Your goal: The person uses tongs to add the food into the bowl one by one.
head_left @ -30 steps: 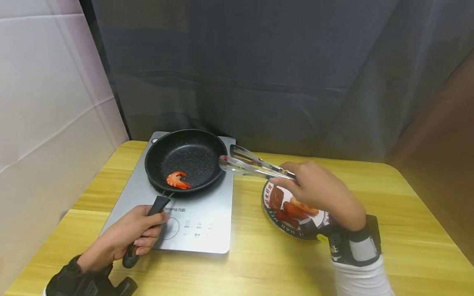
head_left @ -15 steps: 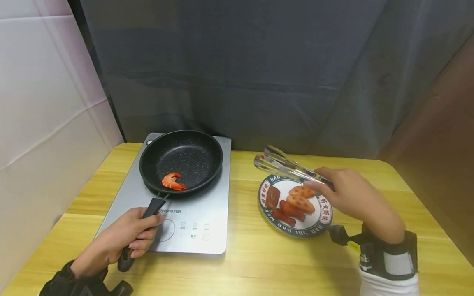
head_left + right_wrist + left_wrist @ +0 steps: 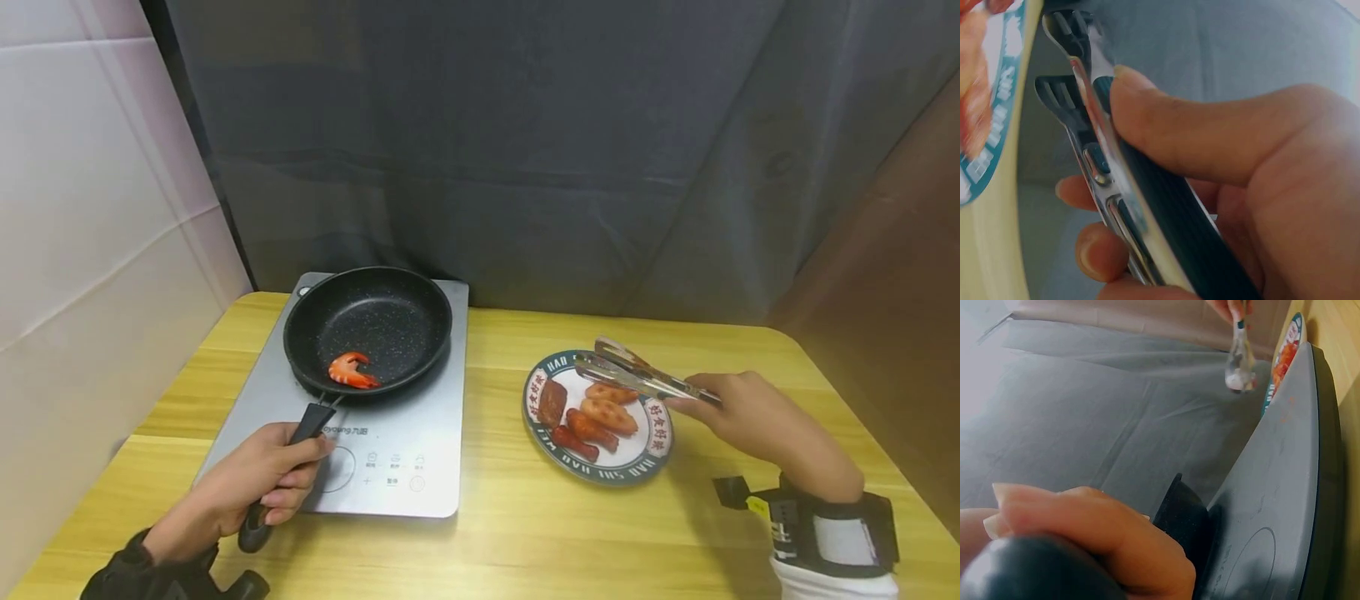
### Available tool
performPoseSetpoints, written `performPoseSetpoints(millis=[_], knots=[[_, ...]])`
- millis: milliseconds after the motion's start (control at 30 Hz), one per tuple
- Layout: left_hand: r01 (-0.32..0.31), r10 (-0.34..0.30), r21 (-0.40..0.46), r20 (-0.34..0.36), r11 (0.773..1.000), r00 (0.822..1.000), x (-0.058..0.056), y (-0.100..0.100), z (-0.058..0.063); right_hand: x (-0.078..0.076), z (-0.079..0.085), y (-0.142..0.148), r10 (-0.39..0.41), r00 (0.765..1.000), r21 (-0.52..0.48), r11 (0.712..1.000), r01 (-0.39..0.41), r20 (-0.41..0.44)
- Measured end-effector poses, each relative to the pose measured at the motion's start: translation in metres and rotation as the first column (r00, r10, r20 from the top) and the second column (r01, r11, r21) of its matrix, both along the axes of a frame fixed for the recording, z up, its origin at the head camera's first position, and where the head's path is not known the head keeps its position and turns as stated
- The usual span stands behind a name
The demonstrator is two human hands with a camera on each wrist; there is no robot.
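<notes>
My left hand (image 3: pixel 273 475) grips the black handle of a frying pan (image 3: pixel 390 321), which sits on a silver induction cooker (image 3: pixel 420 433). One orange-red shrimp (image 3: pixel 351 371) lies in the pan near the handle side. Metal tongs (image 3: pixel 637 372) are held by my right hand (image 3: pixel 765 425), thumb on one arm and fingers round the other. Their tips are slightly apart with nothing between them, over the back of a green-rimmed plate (image 3: pixel 551 454). On the plate lie a brown meat piece (image 3: pixel 552 402), reddish drumsticks (image 3: pixel 592 429) and golden wing-like pieces (image 3: pixel 609 414).
A wooden table (image 3: pixel 510 542) carries the cooker at left and the plate at right. A dark grey cloth (image 3: pixel 487 150) hangs behind, a white one (image 3: pixel 97 183) stands at left and a brown panel (image 3: pixel 885 275) at right.
My right hand has carried the tongs rightward and down, from beside the pan to above the plate. My left hand keeps its grip on the pan handle. The view has shifted slightly.
</notes>
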State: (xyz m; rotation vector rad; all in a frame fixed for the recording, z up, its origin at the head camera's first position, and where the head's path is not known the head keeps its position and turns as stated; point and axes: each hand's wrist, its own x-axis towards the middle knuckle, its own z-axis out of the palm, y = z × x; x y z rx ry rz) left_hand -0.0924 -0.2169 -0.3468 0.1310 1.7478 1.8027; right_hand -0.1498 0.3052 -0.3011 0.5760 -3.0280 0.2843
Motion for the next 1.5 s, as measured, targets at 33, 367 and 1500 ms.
performPoseSetpoints(millis=[33, 367, 1500], knots=[[0.002, -0.002, -0.002, -0.001, 1.0, 1.0, 0.0, 0.0, 0.0, -0.001, -0.003, 0.004, 0.0, 1.0, 0.001, 1.0, 0.0, 0.007], [0.003, -0.003, 0.003, -0.008, 1.0, 1.0, 0.0, 0.0, -0.002, -0.006, -0.013, 0.035, -0.042, 0.993, -0.018, 0.999, 0.044, 0.107], [-0.013, 0.013, -0.012, -0.004, 1.0, 1.0, 0.0, 0.002, -0.002, -0.009, -0.02, 0.044, -0.034, 0.979, -0.046, 0.998, 0.044, 0.2]])
